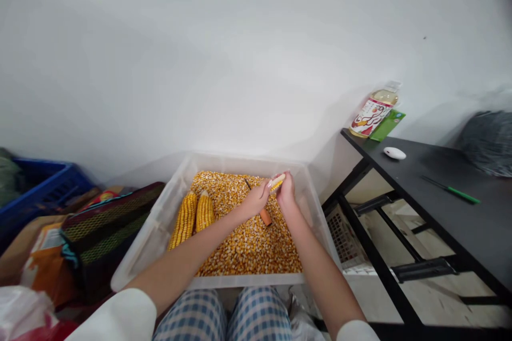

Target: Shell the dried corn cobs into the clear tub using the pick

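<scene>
Both my hands grip a partly shelled corn cob (pixel 277 183) above a translucent plastic bin (pixel 160 224). My left hand (pixel 257 198) closes on its near-left side, and my right hand (pixel 286 192) wraps its right side. Pale bare core shows at the cob's upper end, with yellow kernels left along its side. Loose corn kernels (pixel 248 245) cover the bin's bottom. A tool with an orange handle (pixel 265 217) and a dark shaft lies on the kernels beneath my hands. Two full corn cobs (pixel 185 218) rest along the bin's left side, partly behind my left forearm.
On the right is a black table (pixel 448 170) with a bottle (pixel 374 112), a green box (pixel 388 127), a white mouse-like object (pixel 394 153) and a green-handled screwdriver (pixel 460 193). A blue crate (pixel 52 186) and a mesh bag (pixel 112 224) stand left. A wall rises behind.
</scene>
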### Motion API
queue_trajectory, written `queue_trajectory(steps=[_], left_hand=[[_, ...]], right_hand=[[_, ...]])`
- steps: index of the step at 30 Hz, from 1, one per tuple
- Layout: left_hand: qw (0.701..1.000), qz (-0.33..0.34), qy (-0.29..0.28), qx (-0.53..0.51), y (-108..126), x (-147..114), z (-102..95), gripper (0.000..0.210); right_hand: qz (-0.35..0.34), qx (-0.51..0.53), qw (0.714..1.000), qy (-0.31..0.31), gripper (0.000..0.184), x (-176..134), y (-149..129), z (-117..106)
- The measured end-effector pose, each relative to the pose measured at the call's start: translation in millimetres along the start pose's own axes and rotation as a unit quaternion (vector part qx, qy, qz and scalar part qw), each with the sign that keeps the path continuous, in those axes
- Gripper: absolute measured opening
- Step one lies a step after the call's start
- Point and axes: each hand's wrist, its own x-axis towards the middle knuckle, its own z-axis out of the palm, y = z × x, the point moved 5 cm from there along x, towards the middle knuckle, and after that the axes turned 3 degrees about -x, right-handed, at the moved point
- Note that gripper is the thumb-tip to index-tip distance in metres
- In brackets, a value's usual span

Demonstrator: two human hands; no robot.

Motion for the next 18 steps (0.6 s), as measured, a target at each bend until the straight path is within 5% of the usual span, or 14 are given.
queue_trajectory(steps=[4, 8, 12, 18], left_hand=[[0.996, 0.072, -0.023, -0.042, 15.6, -2.5, 4.4, 0.054], [0.985, -0.05, -0.064, -0.153, 8.8, -0.2, 11.2, 0.059], [0.944, -0.165, -0.068, -0.276, 2.8, 3.0, 10.6, 0.065], [0.923, -0.222, -0.039, -0.313, 1.9, -0.3, 8.9, 0.059]], right_hand=[[0.102, 0.078, 0.992, 0.009, 0.015, 1.4, -2.3, -1.9], [0.149, 0.08, 0.986, 0.001, 0.017, 6.3, -6.8, -7.7], [0.107, 0.042, 0.993, -0.003, 0.015, 11.1, -13.0, -11.8], [0.106, 0.034, 0.993, -0.032, 0.017, 10.2, -7.7, -5.4]])
